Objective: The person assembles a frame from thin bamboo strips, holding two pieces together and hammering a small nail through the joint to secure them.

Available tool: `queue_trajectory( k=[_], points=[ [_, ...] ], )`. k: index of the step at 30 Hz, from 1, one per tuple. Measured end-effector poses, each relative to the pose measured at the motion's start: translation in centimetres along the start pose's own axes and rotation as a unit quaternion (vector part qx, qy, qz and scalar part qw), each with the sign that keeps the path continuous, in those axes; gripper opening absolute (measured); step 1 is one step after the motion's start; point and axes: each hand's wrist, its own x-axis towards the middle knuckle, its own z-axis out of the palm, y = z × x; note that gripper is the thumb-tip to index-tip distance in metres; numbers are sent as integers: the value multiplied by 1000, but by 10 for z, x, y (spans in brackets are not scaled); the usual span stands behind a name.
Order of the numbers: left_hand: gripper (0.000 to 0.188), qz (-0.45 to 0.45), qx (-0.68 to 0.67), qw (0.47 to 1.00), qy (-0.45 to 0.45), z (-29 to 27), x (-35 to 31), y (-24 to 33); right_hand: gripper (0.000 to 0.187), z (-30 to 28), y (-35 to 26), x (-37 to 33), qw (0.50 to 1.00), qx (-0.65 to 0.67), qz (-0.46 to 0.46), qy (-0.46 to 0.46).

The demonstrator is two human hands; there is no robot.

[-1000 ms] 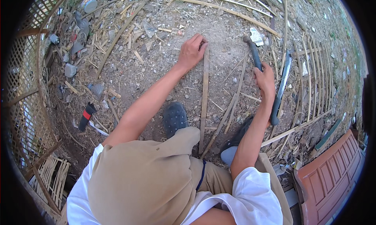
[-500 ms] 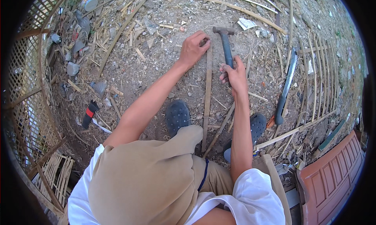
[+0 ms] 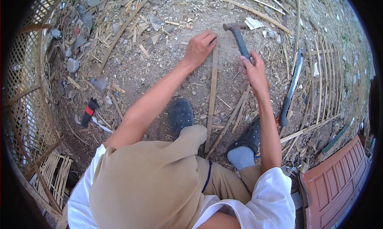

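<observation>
At the far left stands a brown lattice panel of crossed strips [image 3: 24, 63]. Nearer the person, a black object with a red band [image 3: 90, 112] lies on the littered ground beside a pale strip [image 3: 102, 125].

The person's left hand [image 3: 199, 48] reaches forward, its fingers curled at the far end of a long, flat, brown wooden slat [image 3: 212, 89]. Whether they pinch the slat or some small thing cannot be told. The slat lies on the ground, running back between two dark, dotted clogs [image 3: 180, 117].

To its right, the right hand [image 3: 255, 71] is closed around the dark handle of a hammer with a brownish metal head [image 3: 240, 41]; the head points away from the person, near the left hand but apart from it. The two hands are apart.

The step in hand seems to be steadying the slat's end with the hammer at the ready; any blow there would call for a firm hold and fingers clear.

Farther right lie a long, dark-handled metal blade [image 3: 294, 81], a ladder-like frame of thin slats [image 3: 328, 83] and a reddish-brown moulded panel [image 3: 335, 177].
</observation>
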Motion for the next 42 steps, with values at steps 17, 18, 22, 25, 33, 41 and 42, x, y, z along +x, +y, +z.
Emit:
queue_trajectory(
  k=[17,18,22,25,33,41,42],
  points=[
    [14,-137,-69,980,124,1,4,-11,60,71,34,-34,976,-145,-71,145],
    [14,-142,-65,979,129,2,5,-12,60,77,32,-30,975,-143,-76,153],
    [13,-142,-64,979,134,3,8,-11,63,88,32,-17,978,-128,-54,155],
    [12,-145,-65,980,120,1,6,-9,67,90,39,-14,978,-131,-41,157],
    [14,-50,-66,994,74,3,5,-3,70,88,35,-14,975,-145,-30,165],
    [15,-19,-40,998,42,4,9,-1,69,89,38,-16,974,-153,-39,159],
    [15,-16,-42,998,34,5,8,-2,68,89,38,-17,975,-153,-39,157]
  ],
)
